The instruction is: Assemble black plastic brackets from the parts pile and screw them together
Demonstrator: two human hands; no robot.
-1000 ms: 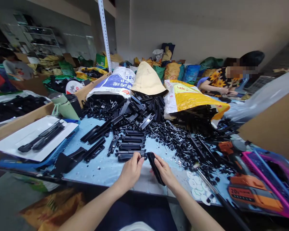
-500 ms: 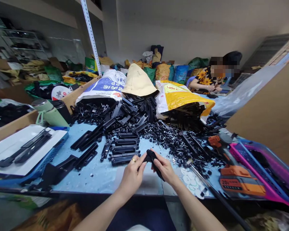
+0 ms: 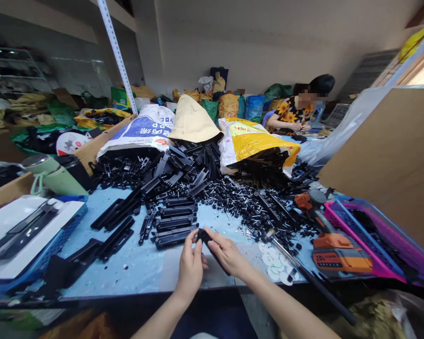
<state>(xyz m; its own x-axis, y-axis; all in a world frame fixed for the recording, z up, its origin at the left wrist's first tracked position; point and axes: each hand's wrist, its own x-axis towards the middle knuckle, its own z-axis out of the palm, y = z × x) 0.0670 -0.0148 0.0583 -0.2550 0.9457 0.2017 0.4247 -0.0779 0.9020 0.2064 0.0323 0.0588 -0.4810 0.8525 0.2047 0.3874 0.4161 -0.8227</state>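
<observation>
Over the front of the blue work table (image 3: 141,275), both of my hands meet on one long black plastic part (image 3: 217,256). My right hand (image 3: 228,254) is closed around its length, and the part slants down toward me. The fingers of my left hand (image 3: 191,263) pinch its upper end; whether a small piece sits between them is hidden. Just beyond my left hand lies a row of similar black plastic parts (image 3: 176,221). Loose screws and small black pieces (image 3: 233,202) are heaped beyond my right hand.
An orange cordless drill (image 3: 339,254) and a black-handled metal rod (image 3: 300,266) lie at right beside white discs (image 3: 273,263). Baskets (image 3: 367,240) stand at the right edge. Open sacks (image 3: 257,141) spill parts at the back. A green flask (image 3: 61,174) leans left. Another person (image 3: 291,113) sits far right.
The view has shifted, so table things appear further left. My hands have moved slightly nearer to me, and the black part's upper end has turned; my left fingers now point more upward.
</observation>
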